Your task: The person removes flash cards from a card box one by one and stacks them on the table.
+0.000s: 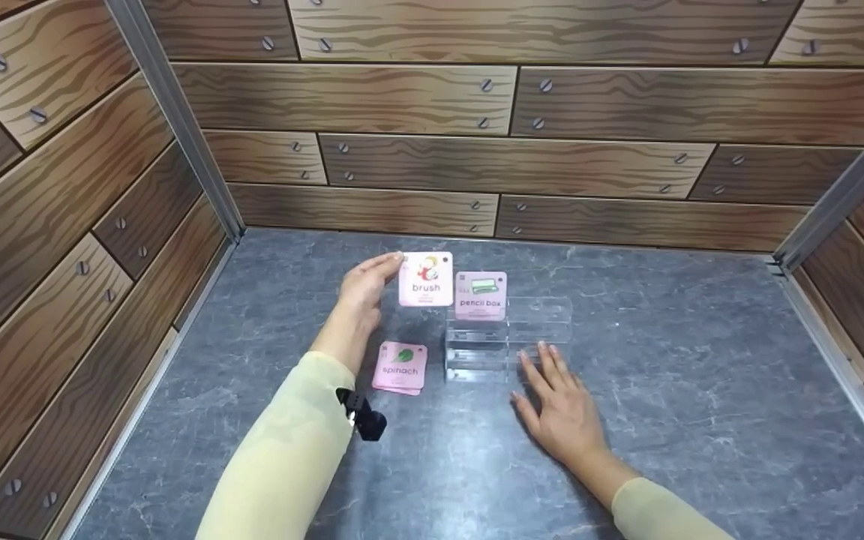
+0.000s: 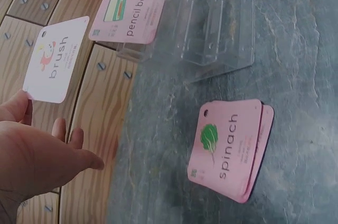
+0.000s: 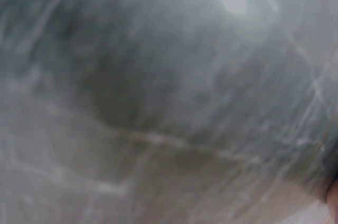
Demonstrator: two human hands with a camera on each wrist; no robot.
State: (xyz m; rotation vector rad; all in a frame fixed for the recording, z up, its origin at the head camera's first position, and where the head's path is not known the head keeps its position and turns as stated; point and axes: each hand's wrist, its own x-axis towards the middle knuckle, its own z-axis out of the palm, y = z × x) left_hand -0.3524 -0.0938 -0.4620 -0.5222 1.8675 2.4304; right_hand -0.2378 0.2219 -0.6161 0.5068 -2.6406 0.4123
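My left hand (image 1: 363,296) pinches the "brush" flash card (image 1: 425,279) at its corner, between thumb and fingertip, with the other fingers spread loose in the left wrist view. That card is held up, left of the "pencil box" flash card (image 1: 481,295), which leans upright on the top tier of a clear stepped stand (image 1: 477,365). A "spinach" flash card (image 2: 224,147) lies face up on a small stack, left of the stand. My right hand (image 1: 563,412) lies palm down with its fingers extended, fingertips right at the stand's front right edge.
A grey marbled tabletop (image 1: 702,390) lies under everything. Wood-patterned panels (image 1: 372,97) close in the back and both sides, with metal posts (image 1: 177,112) at the corners. A small black device (image 1: 363,416) is worn on the left wrist.
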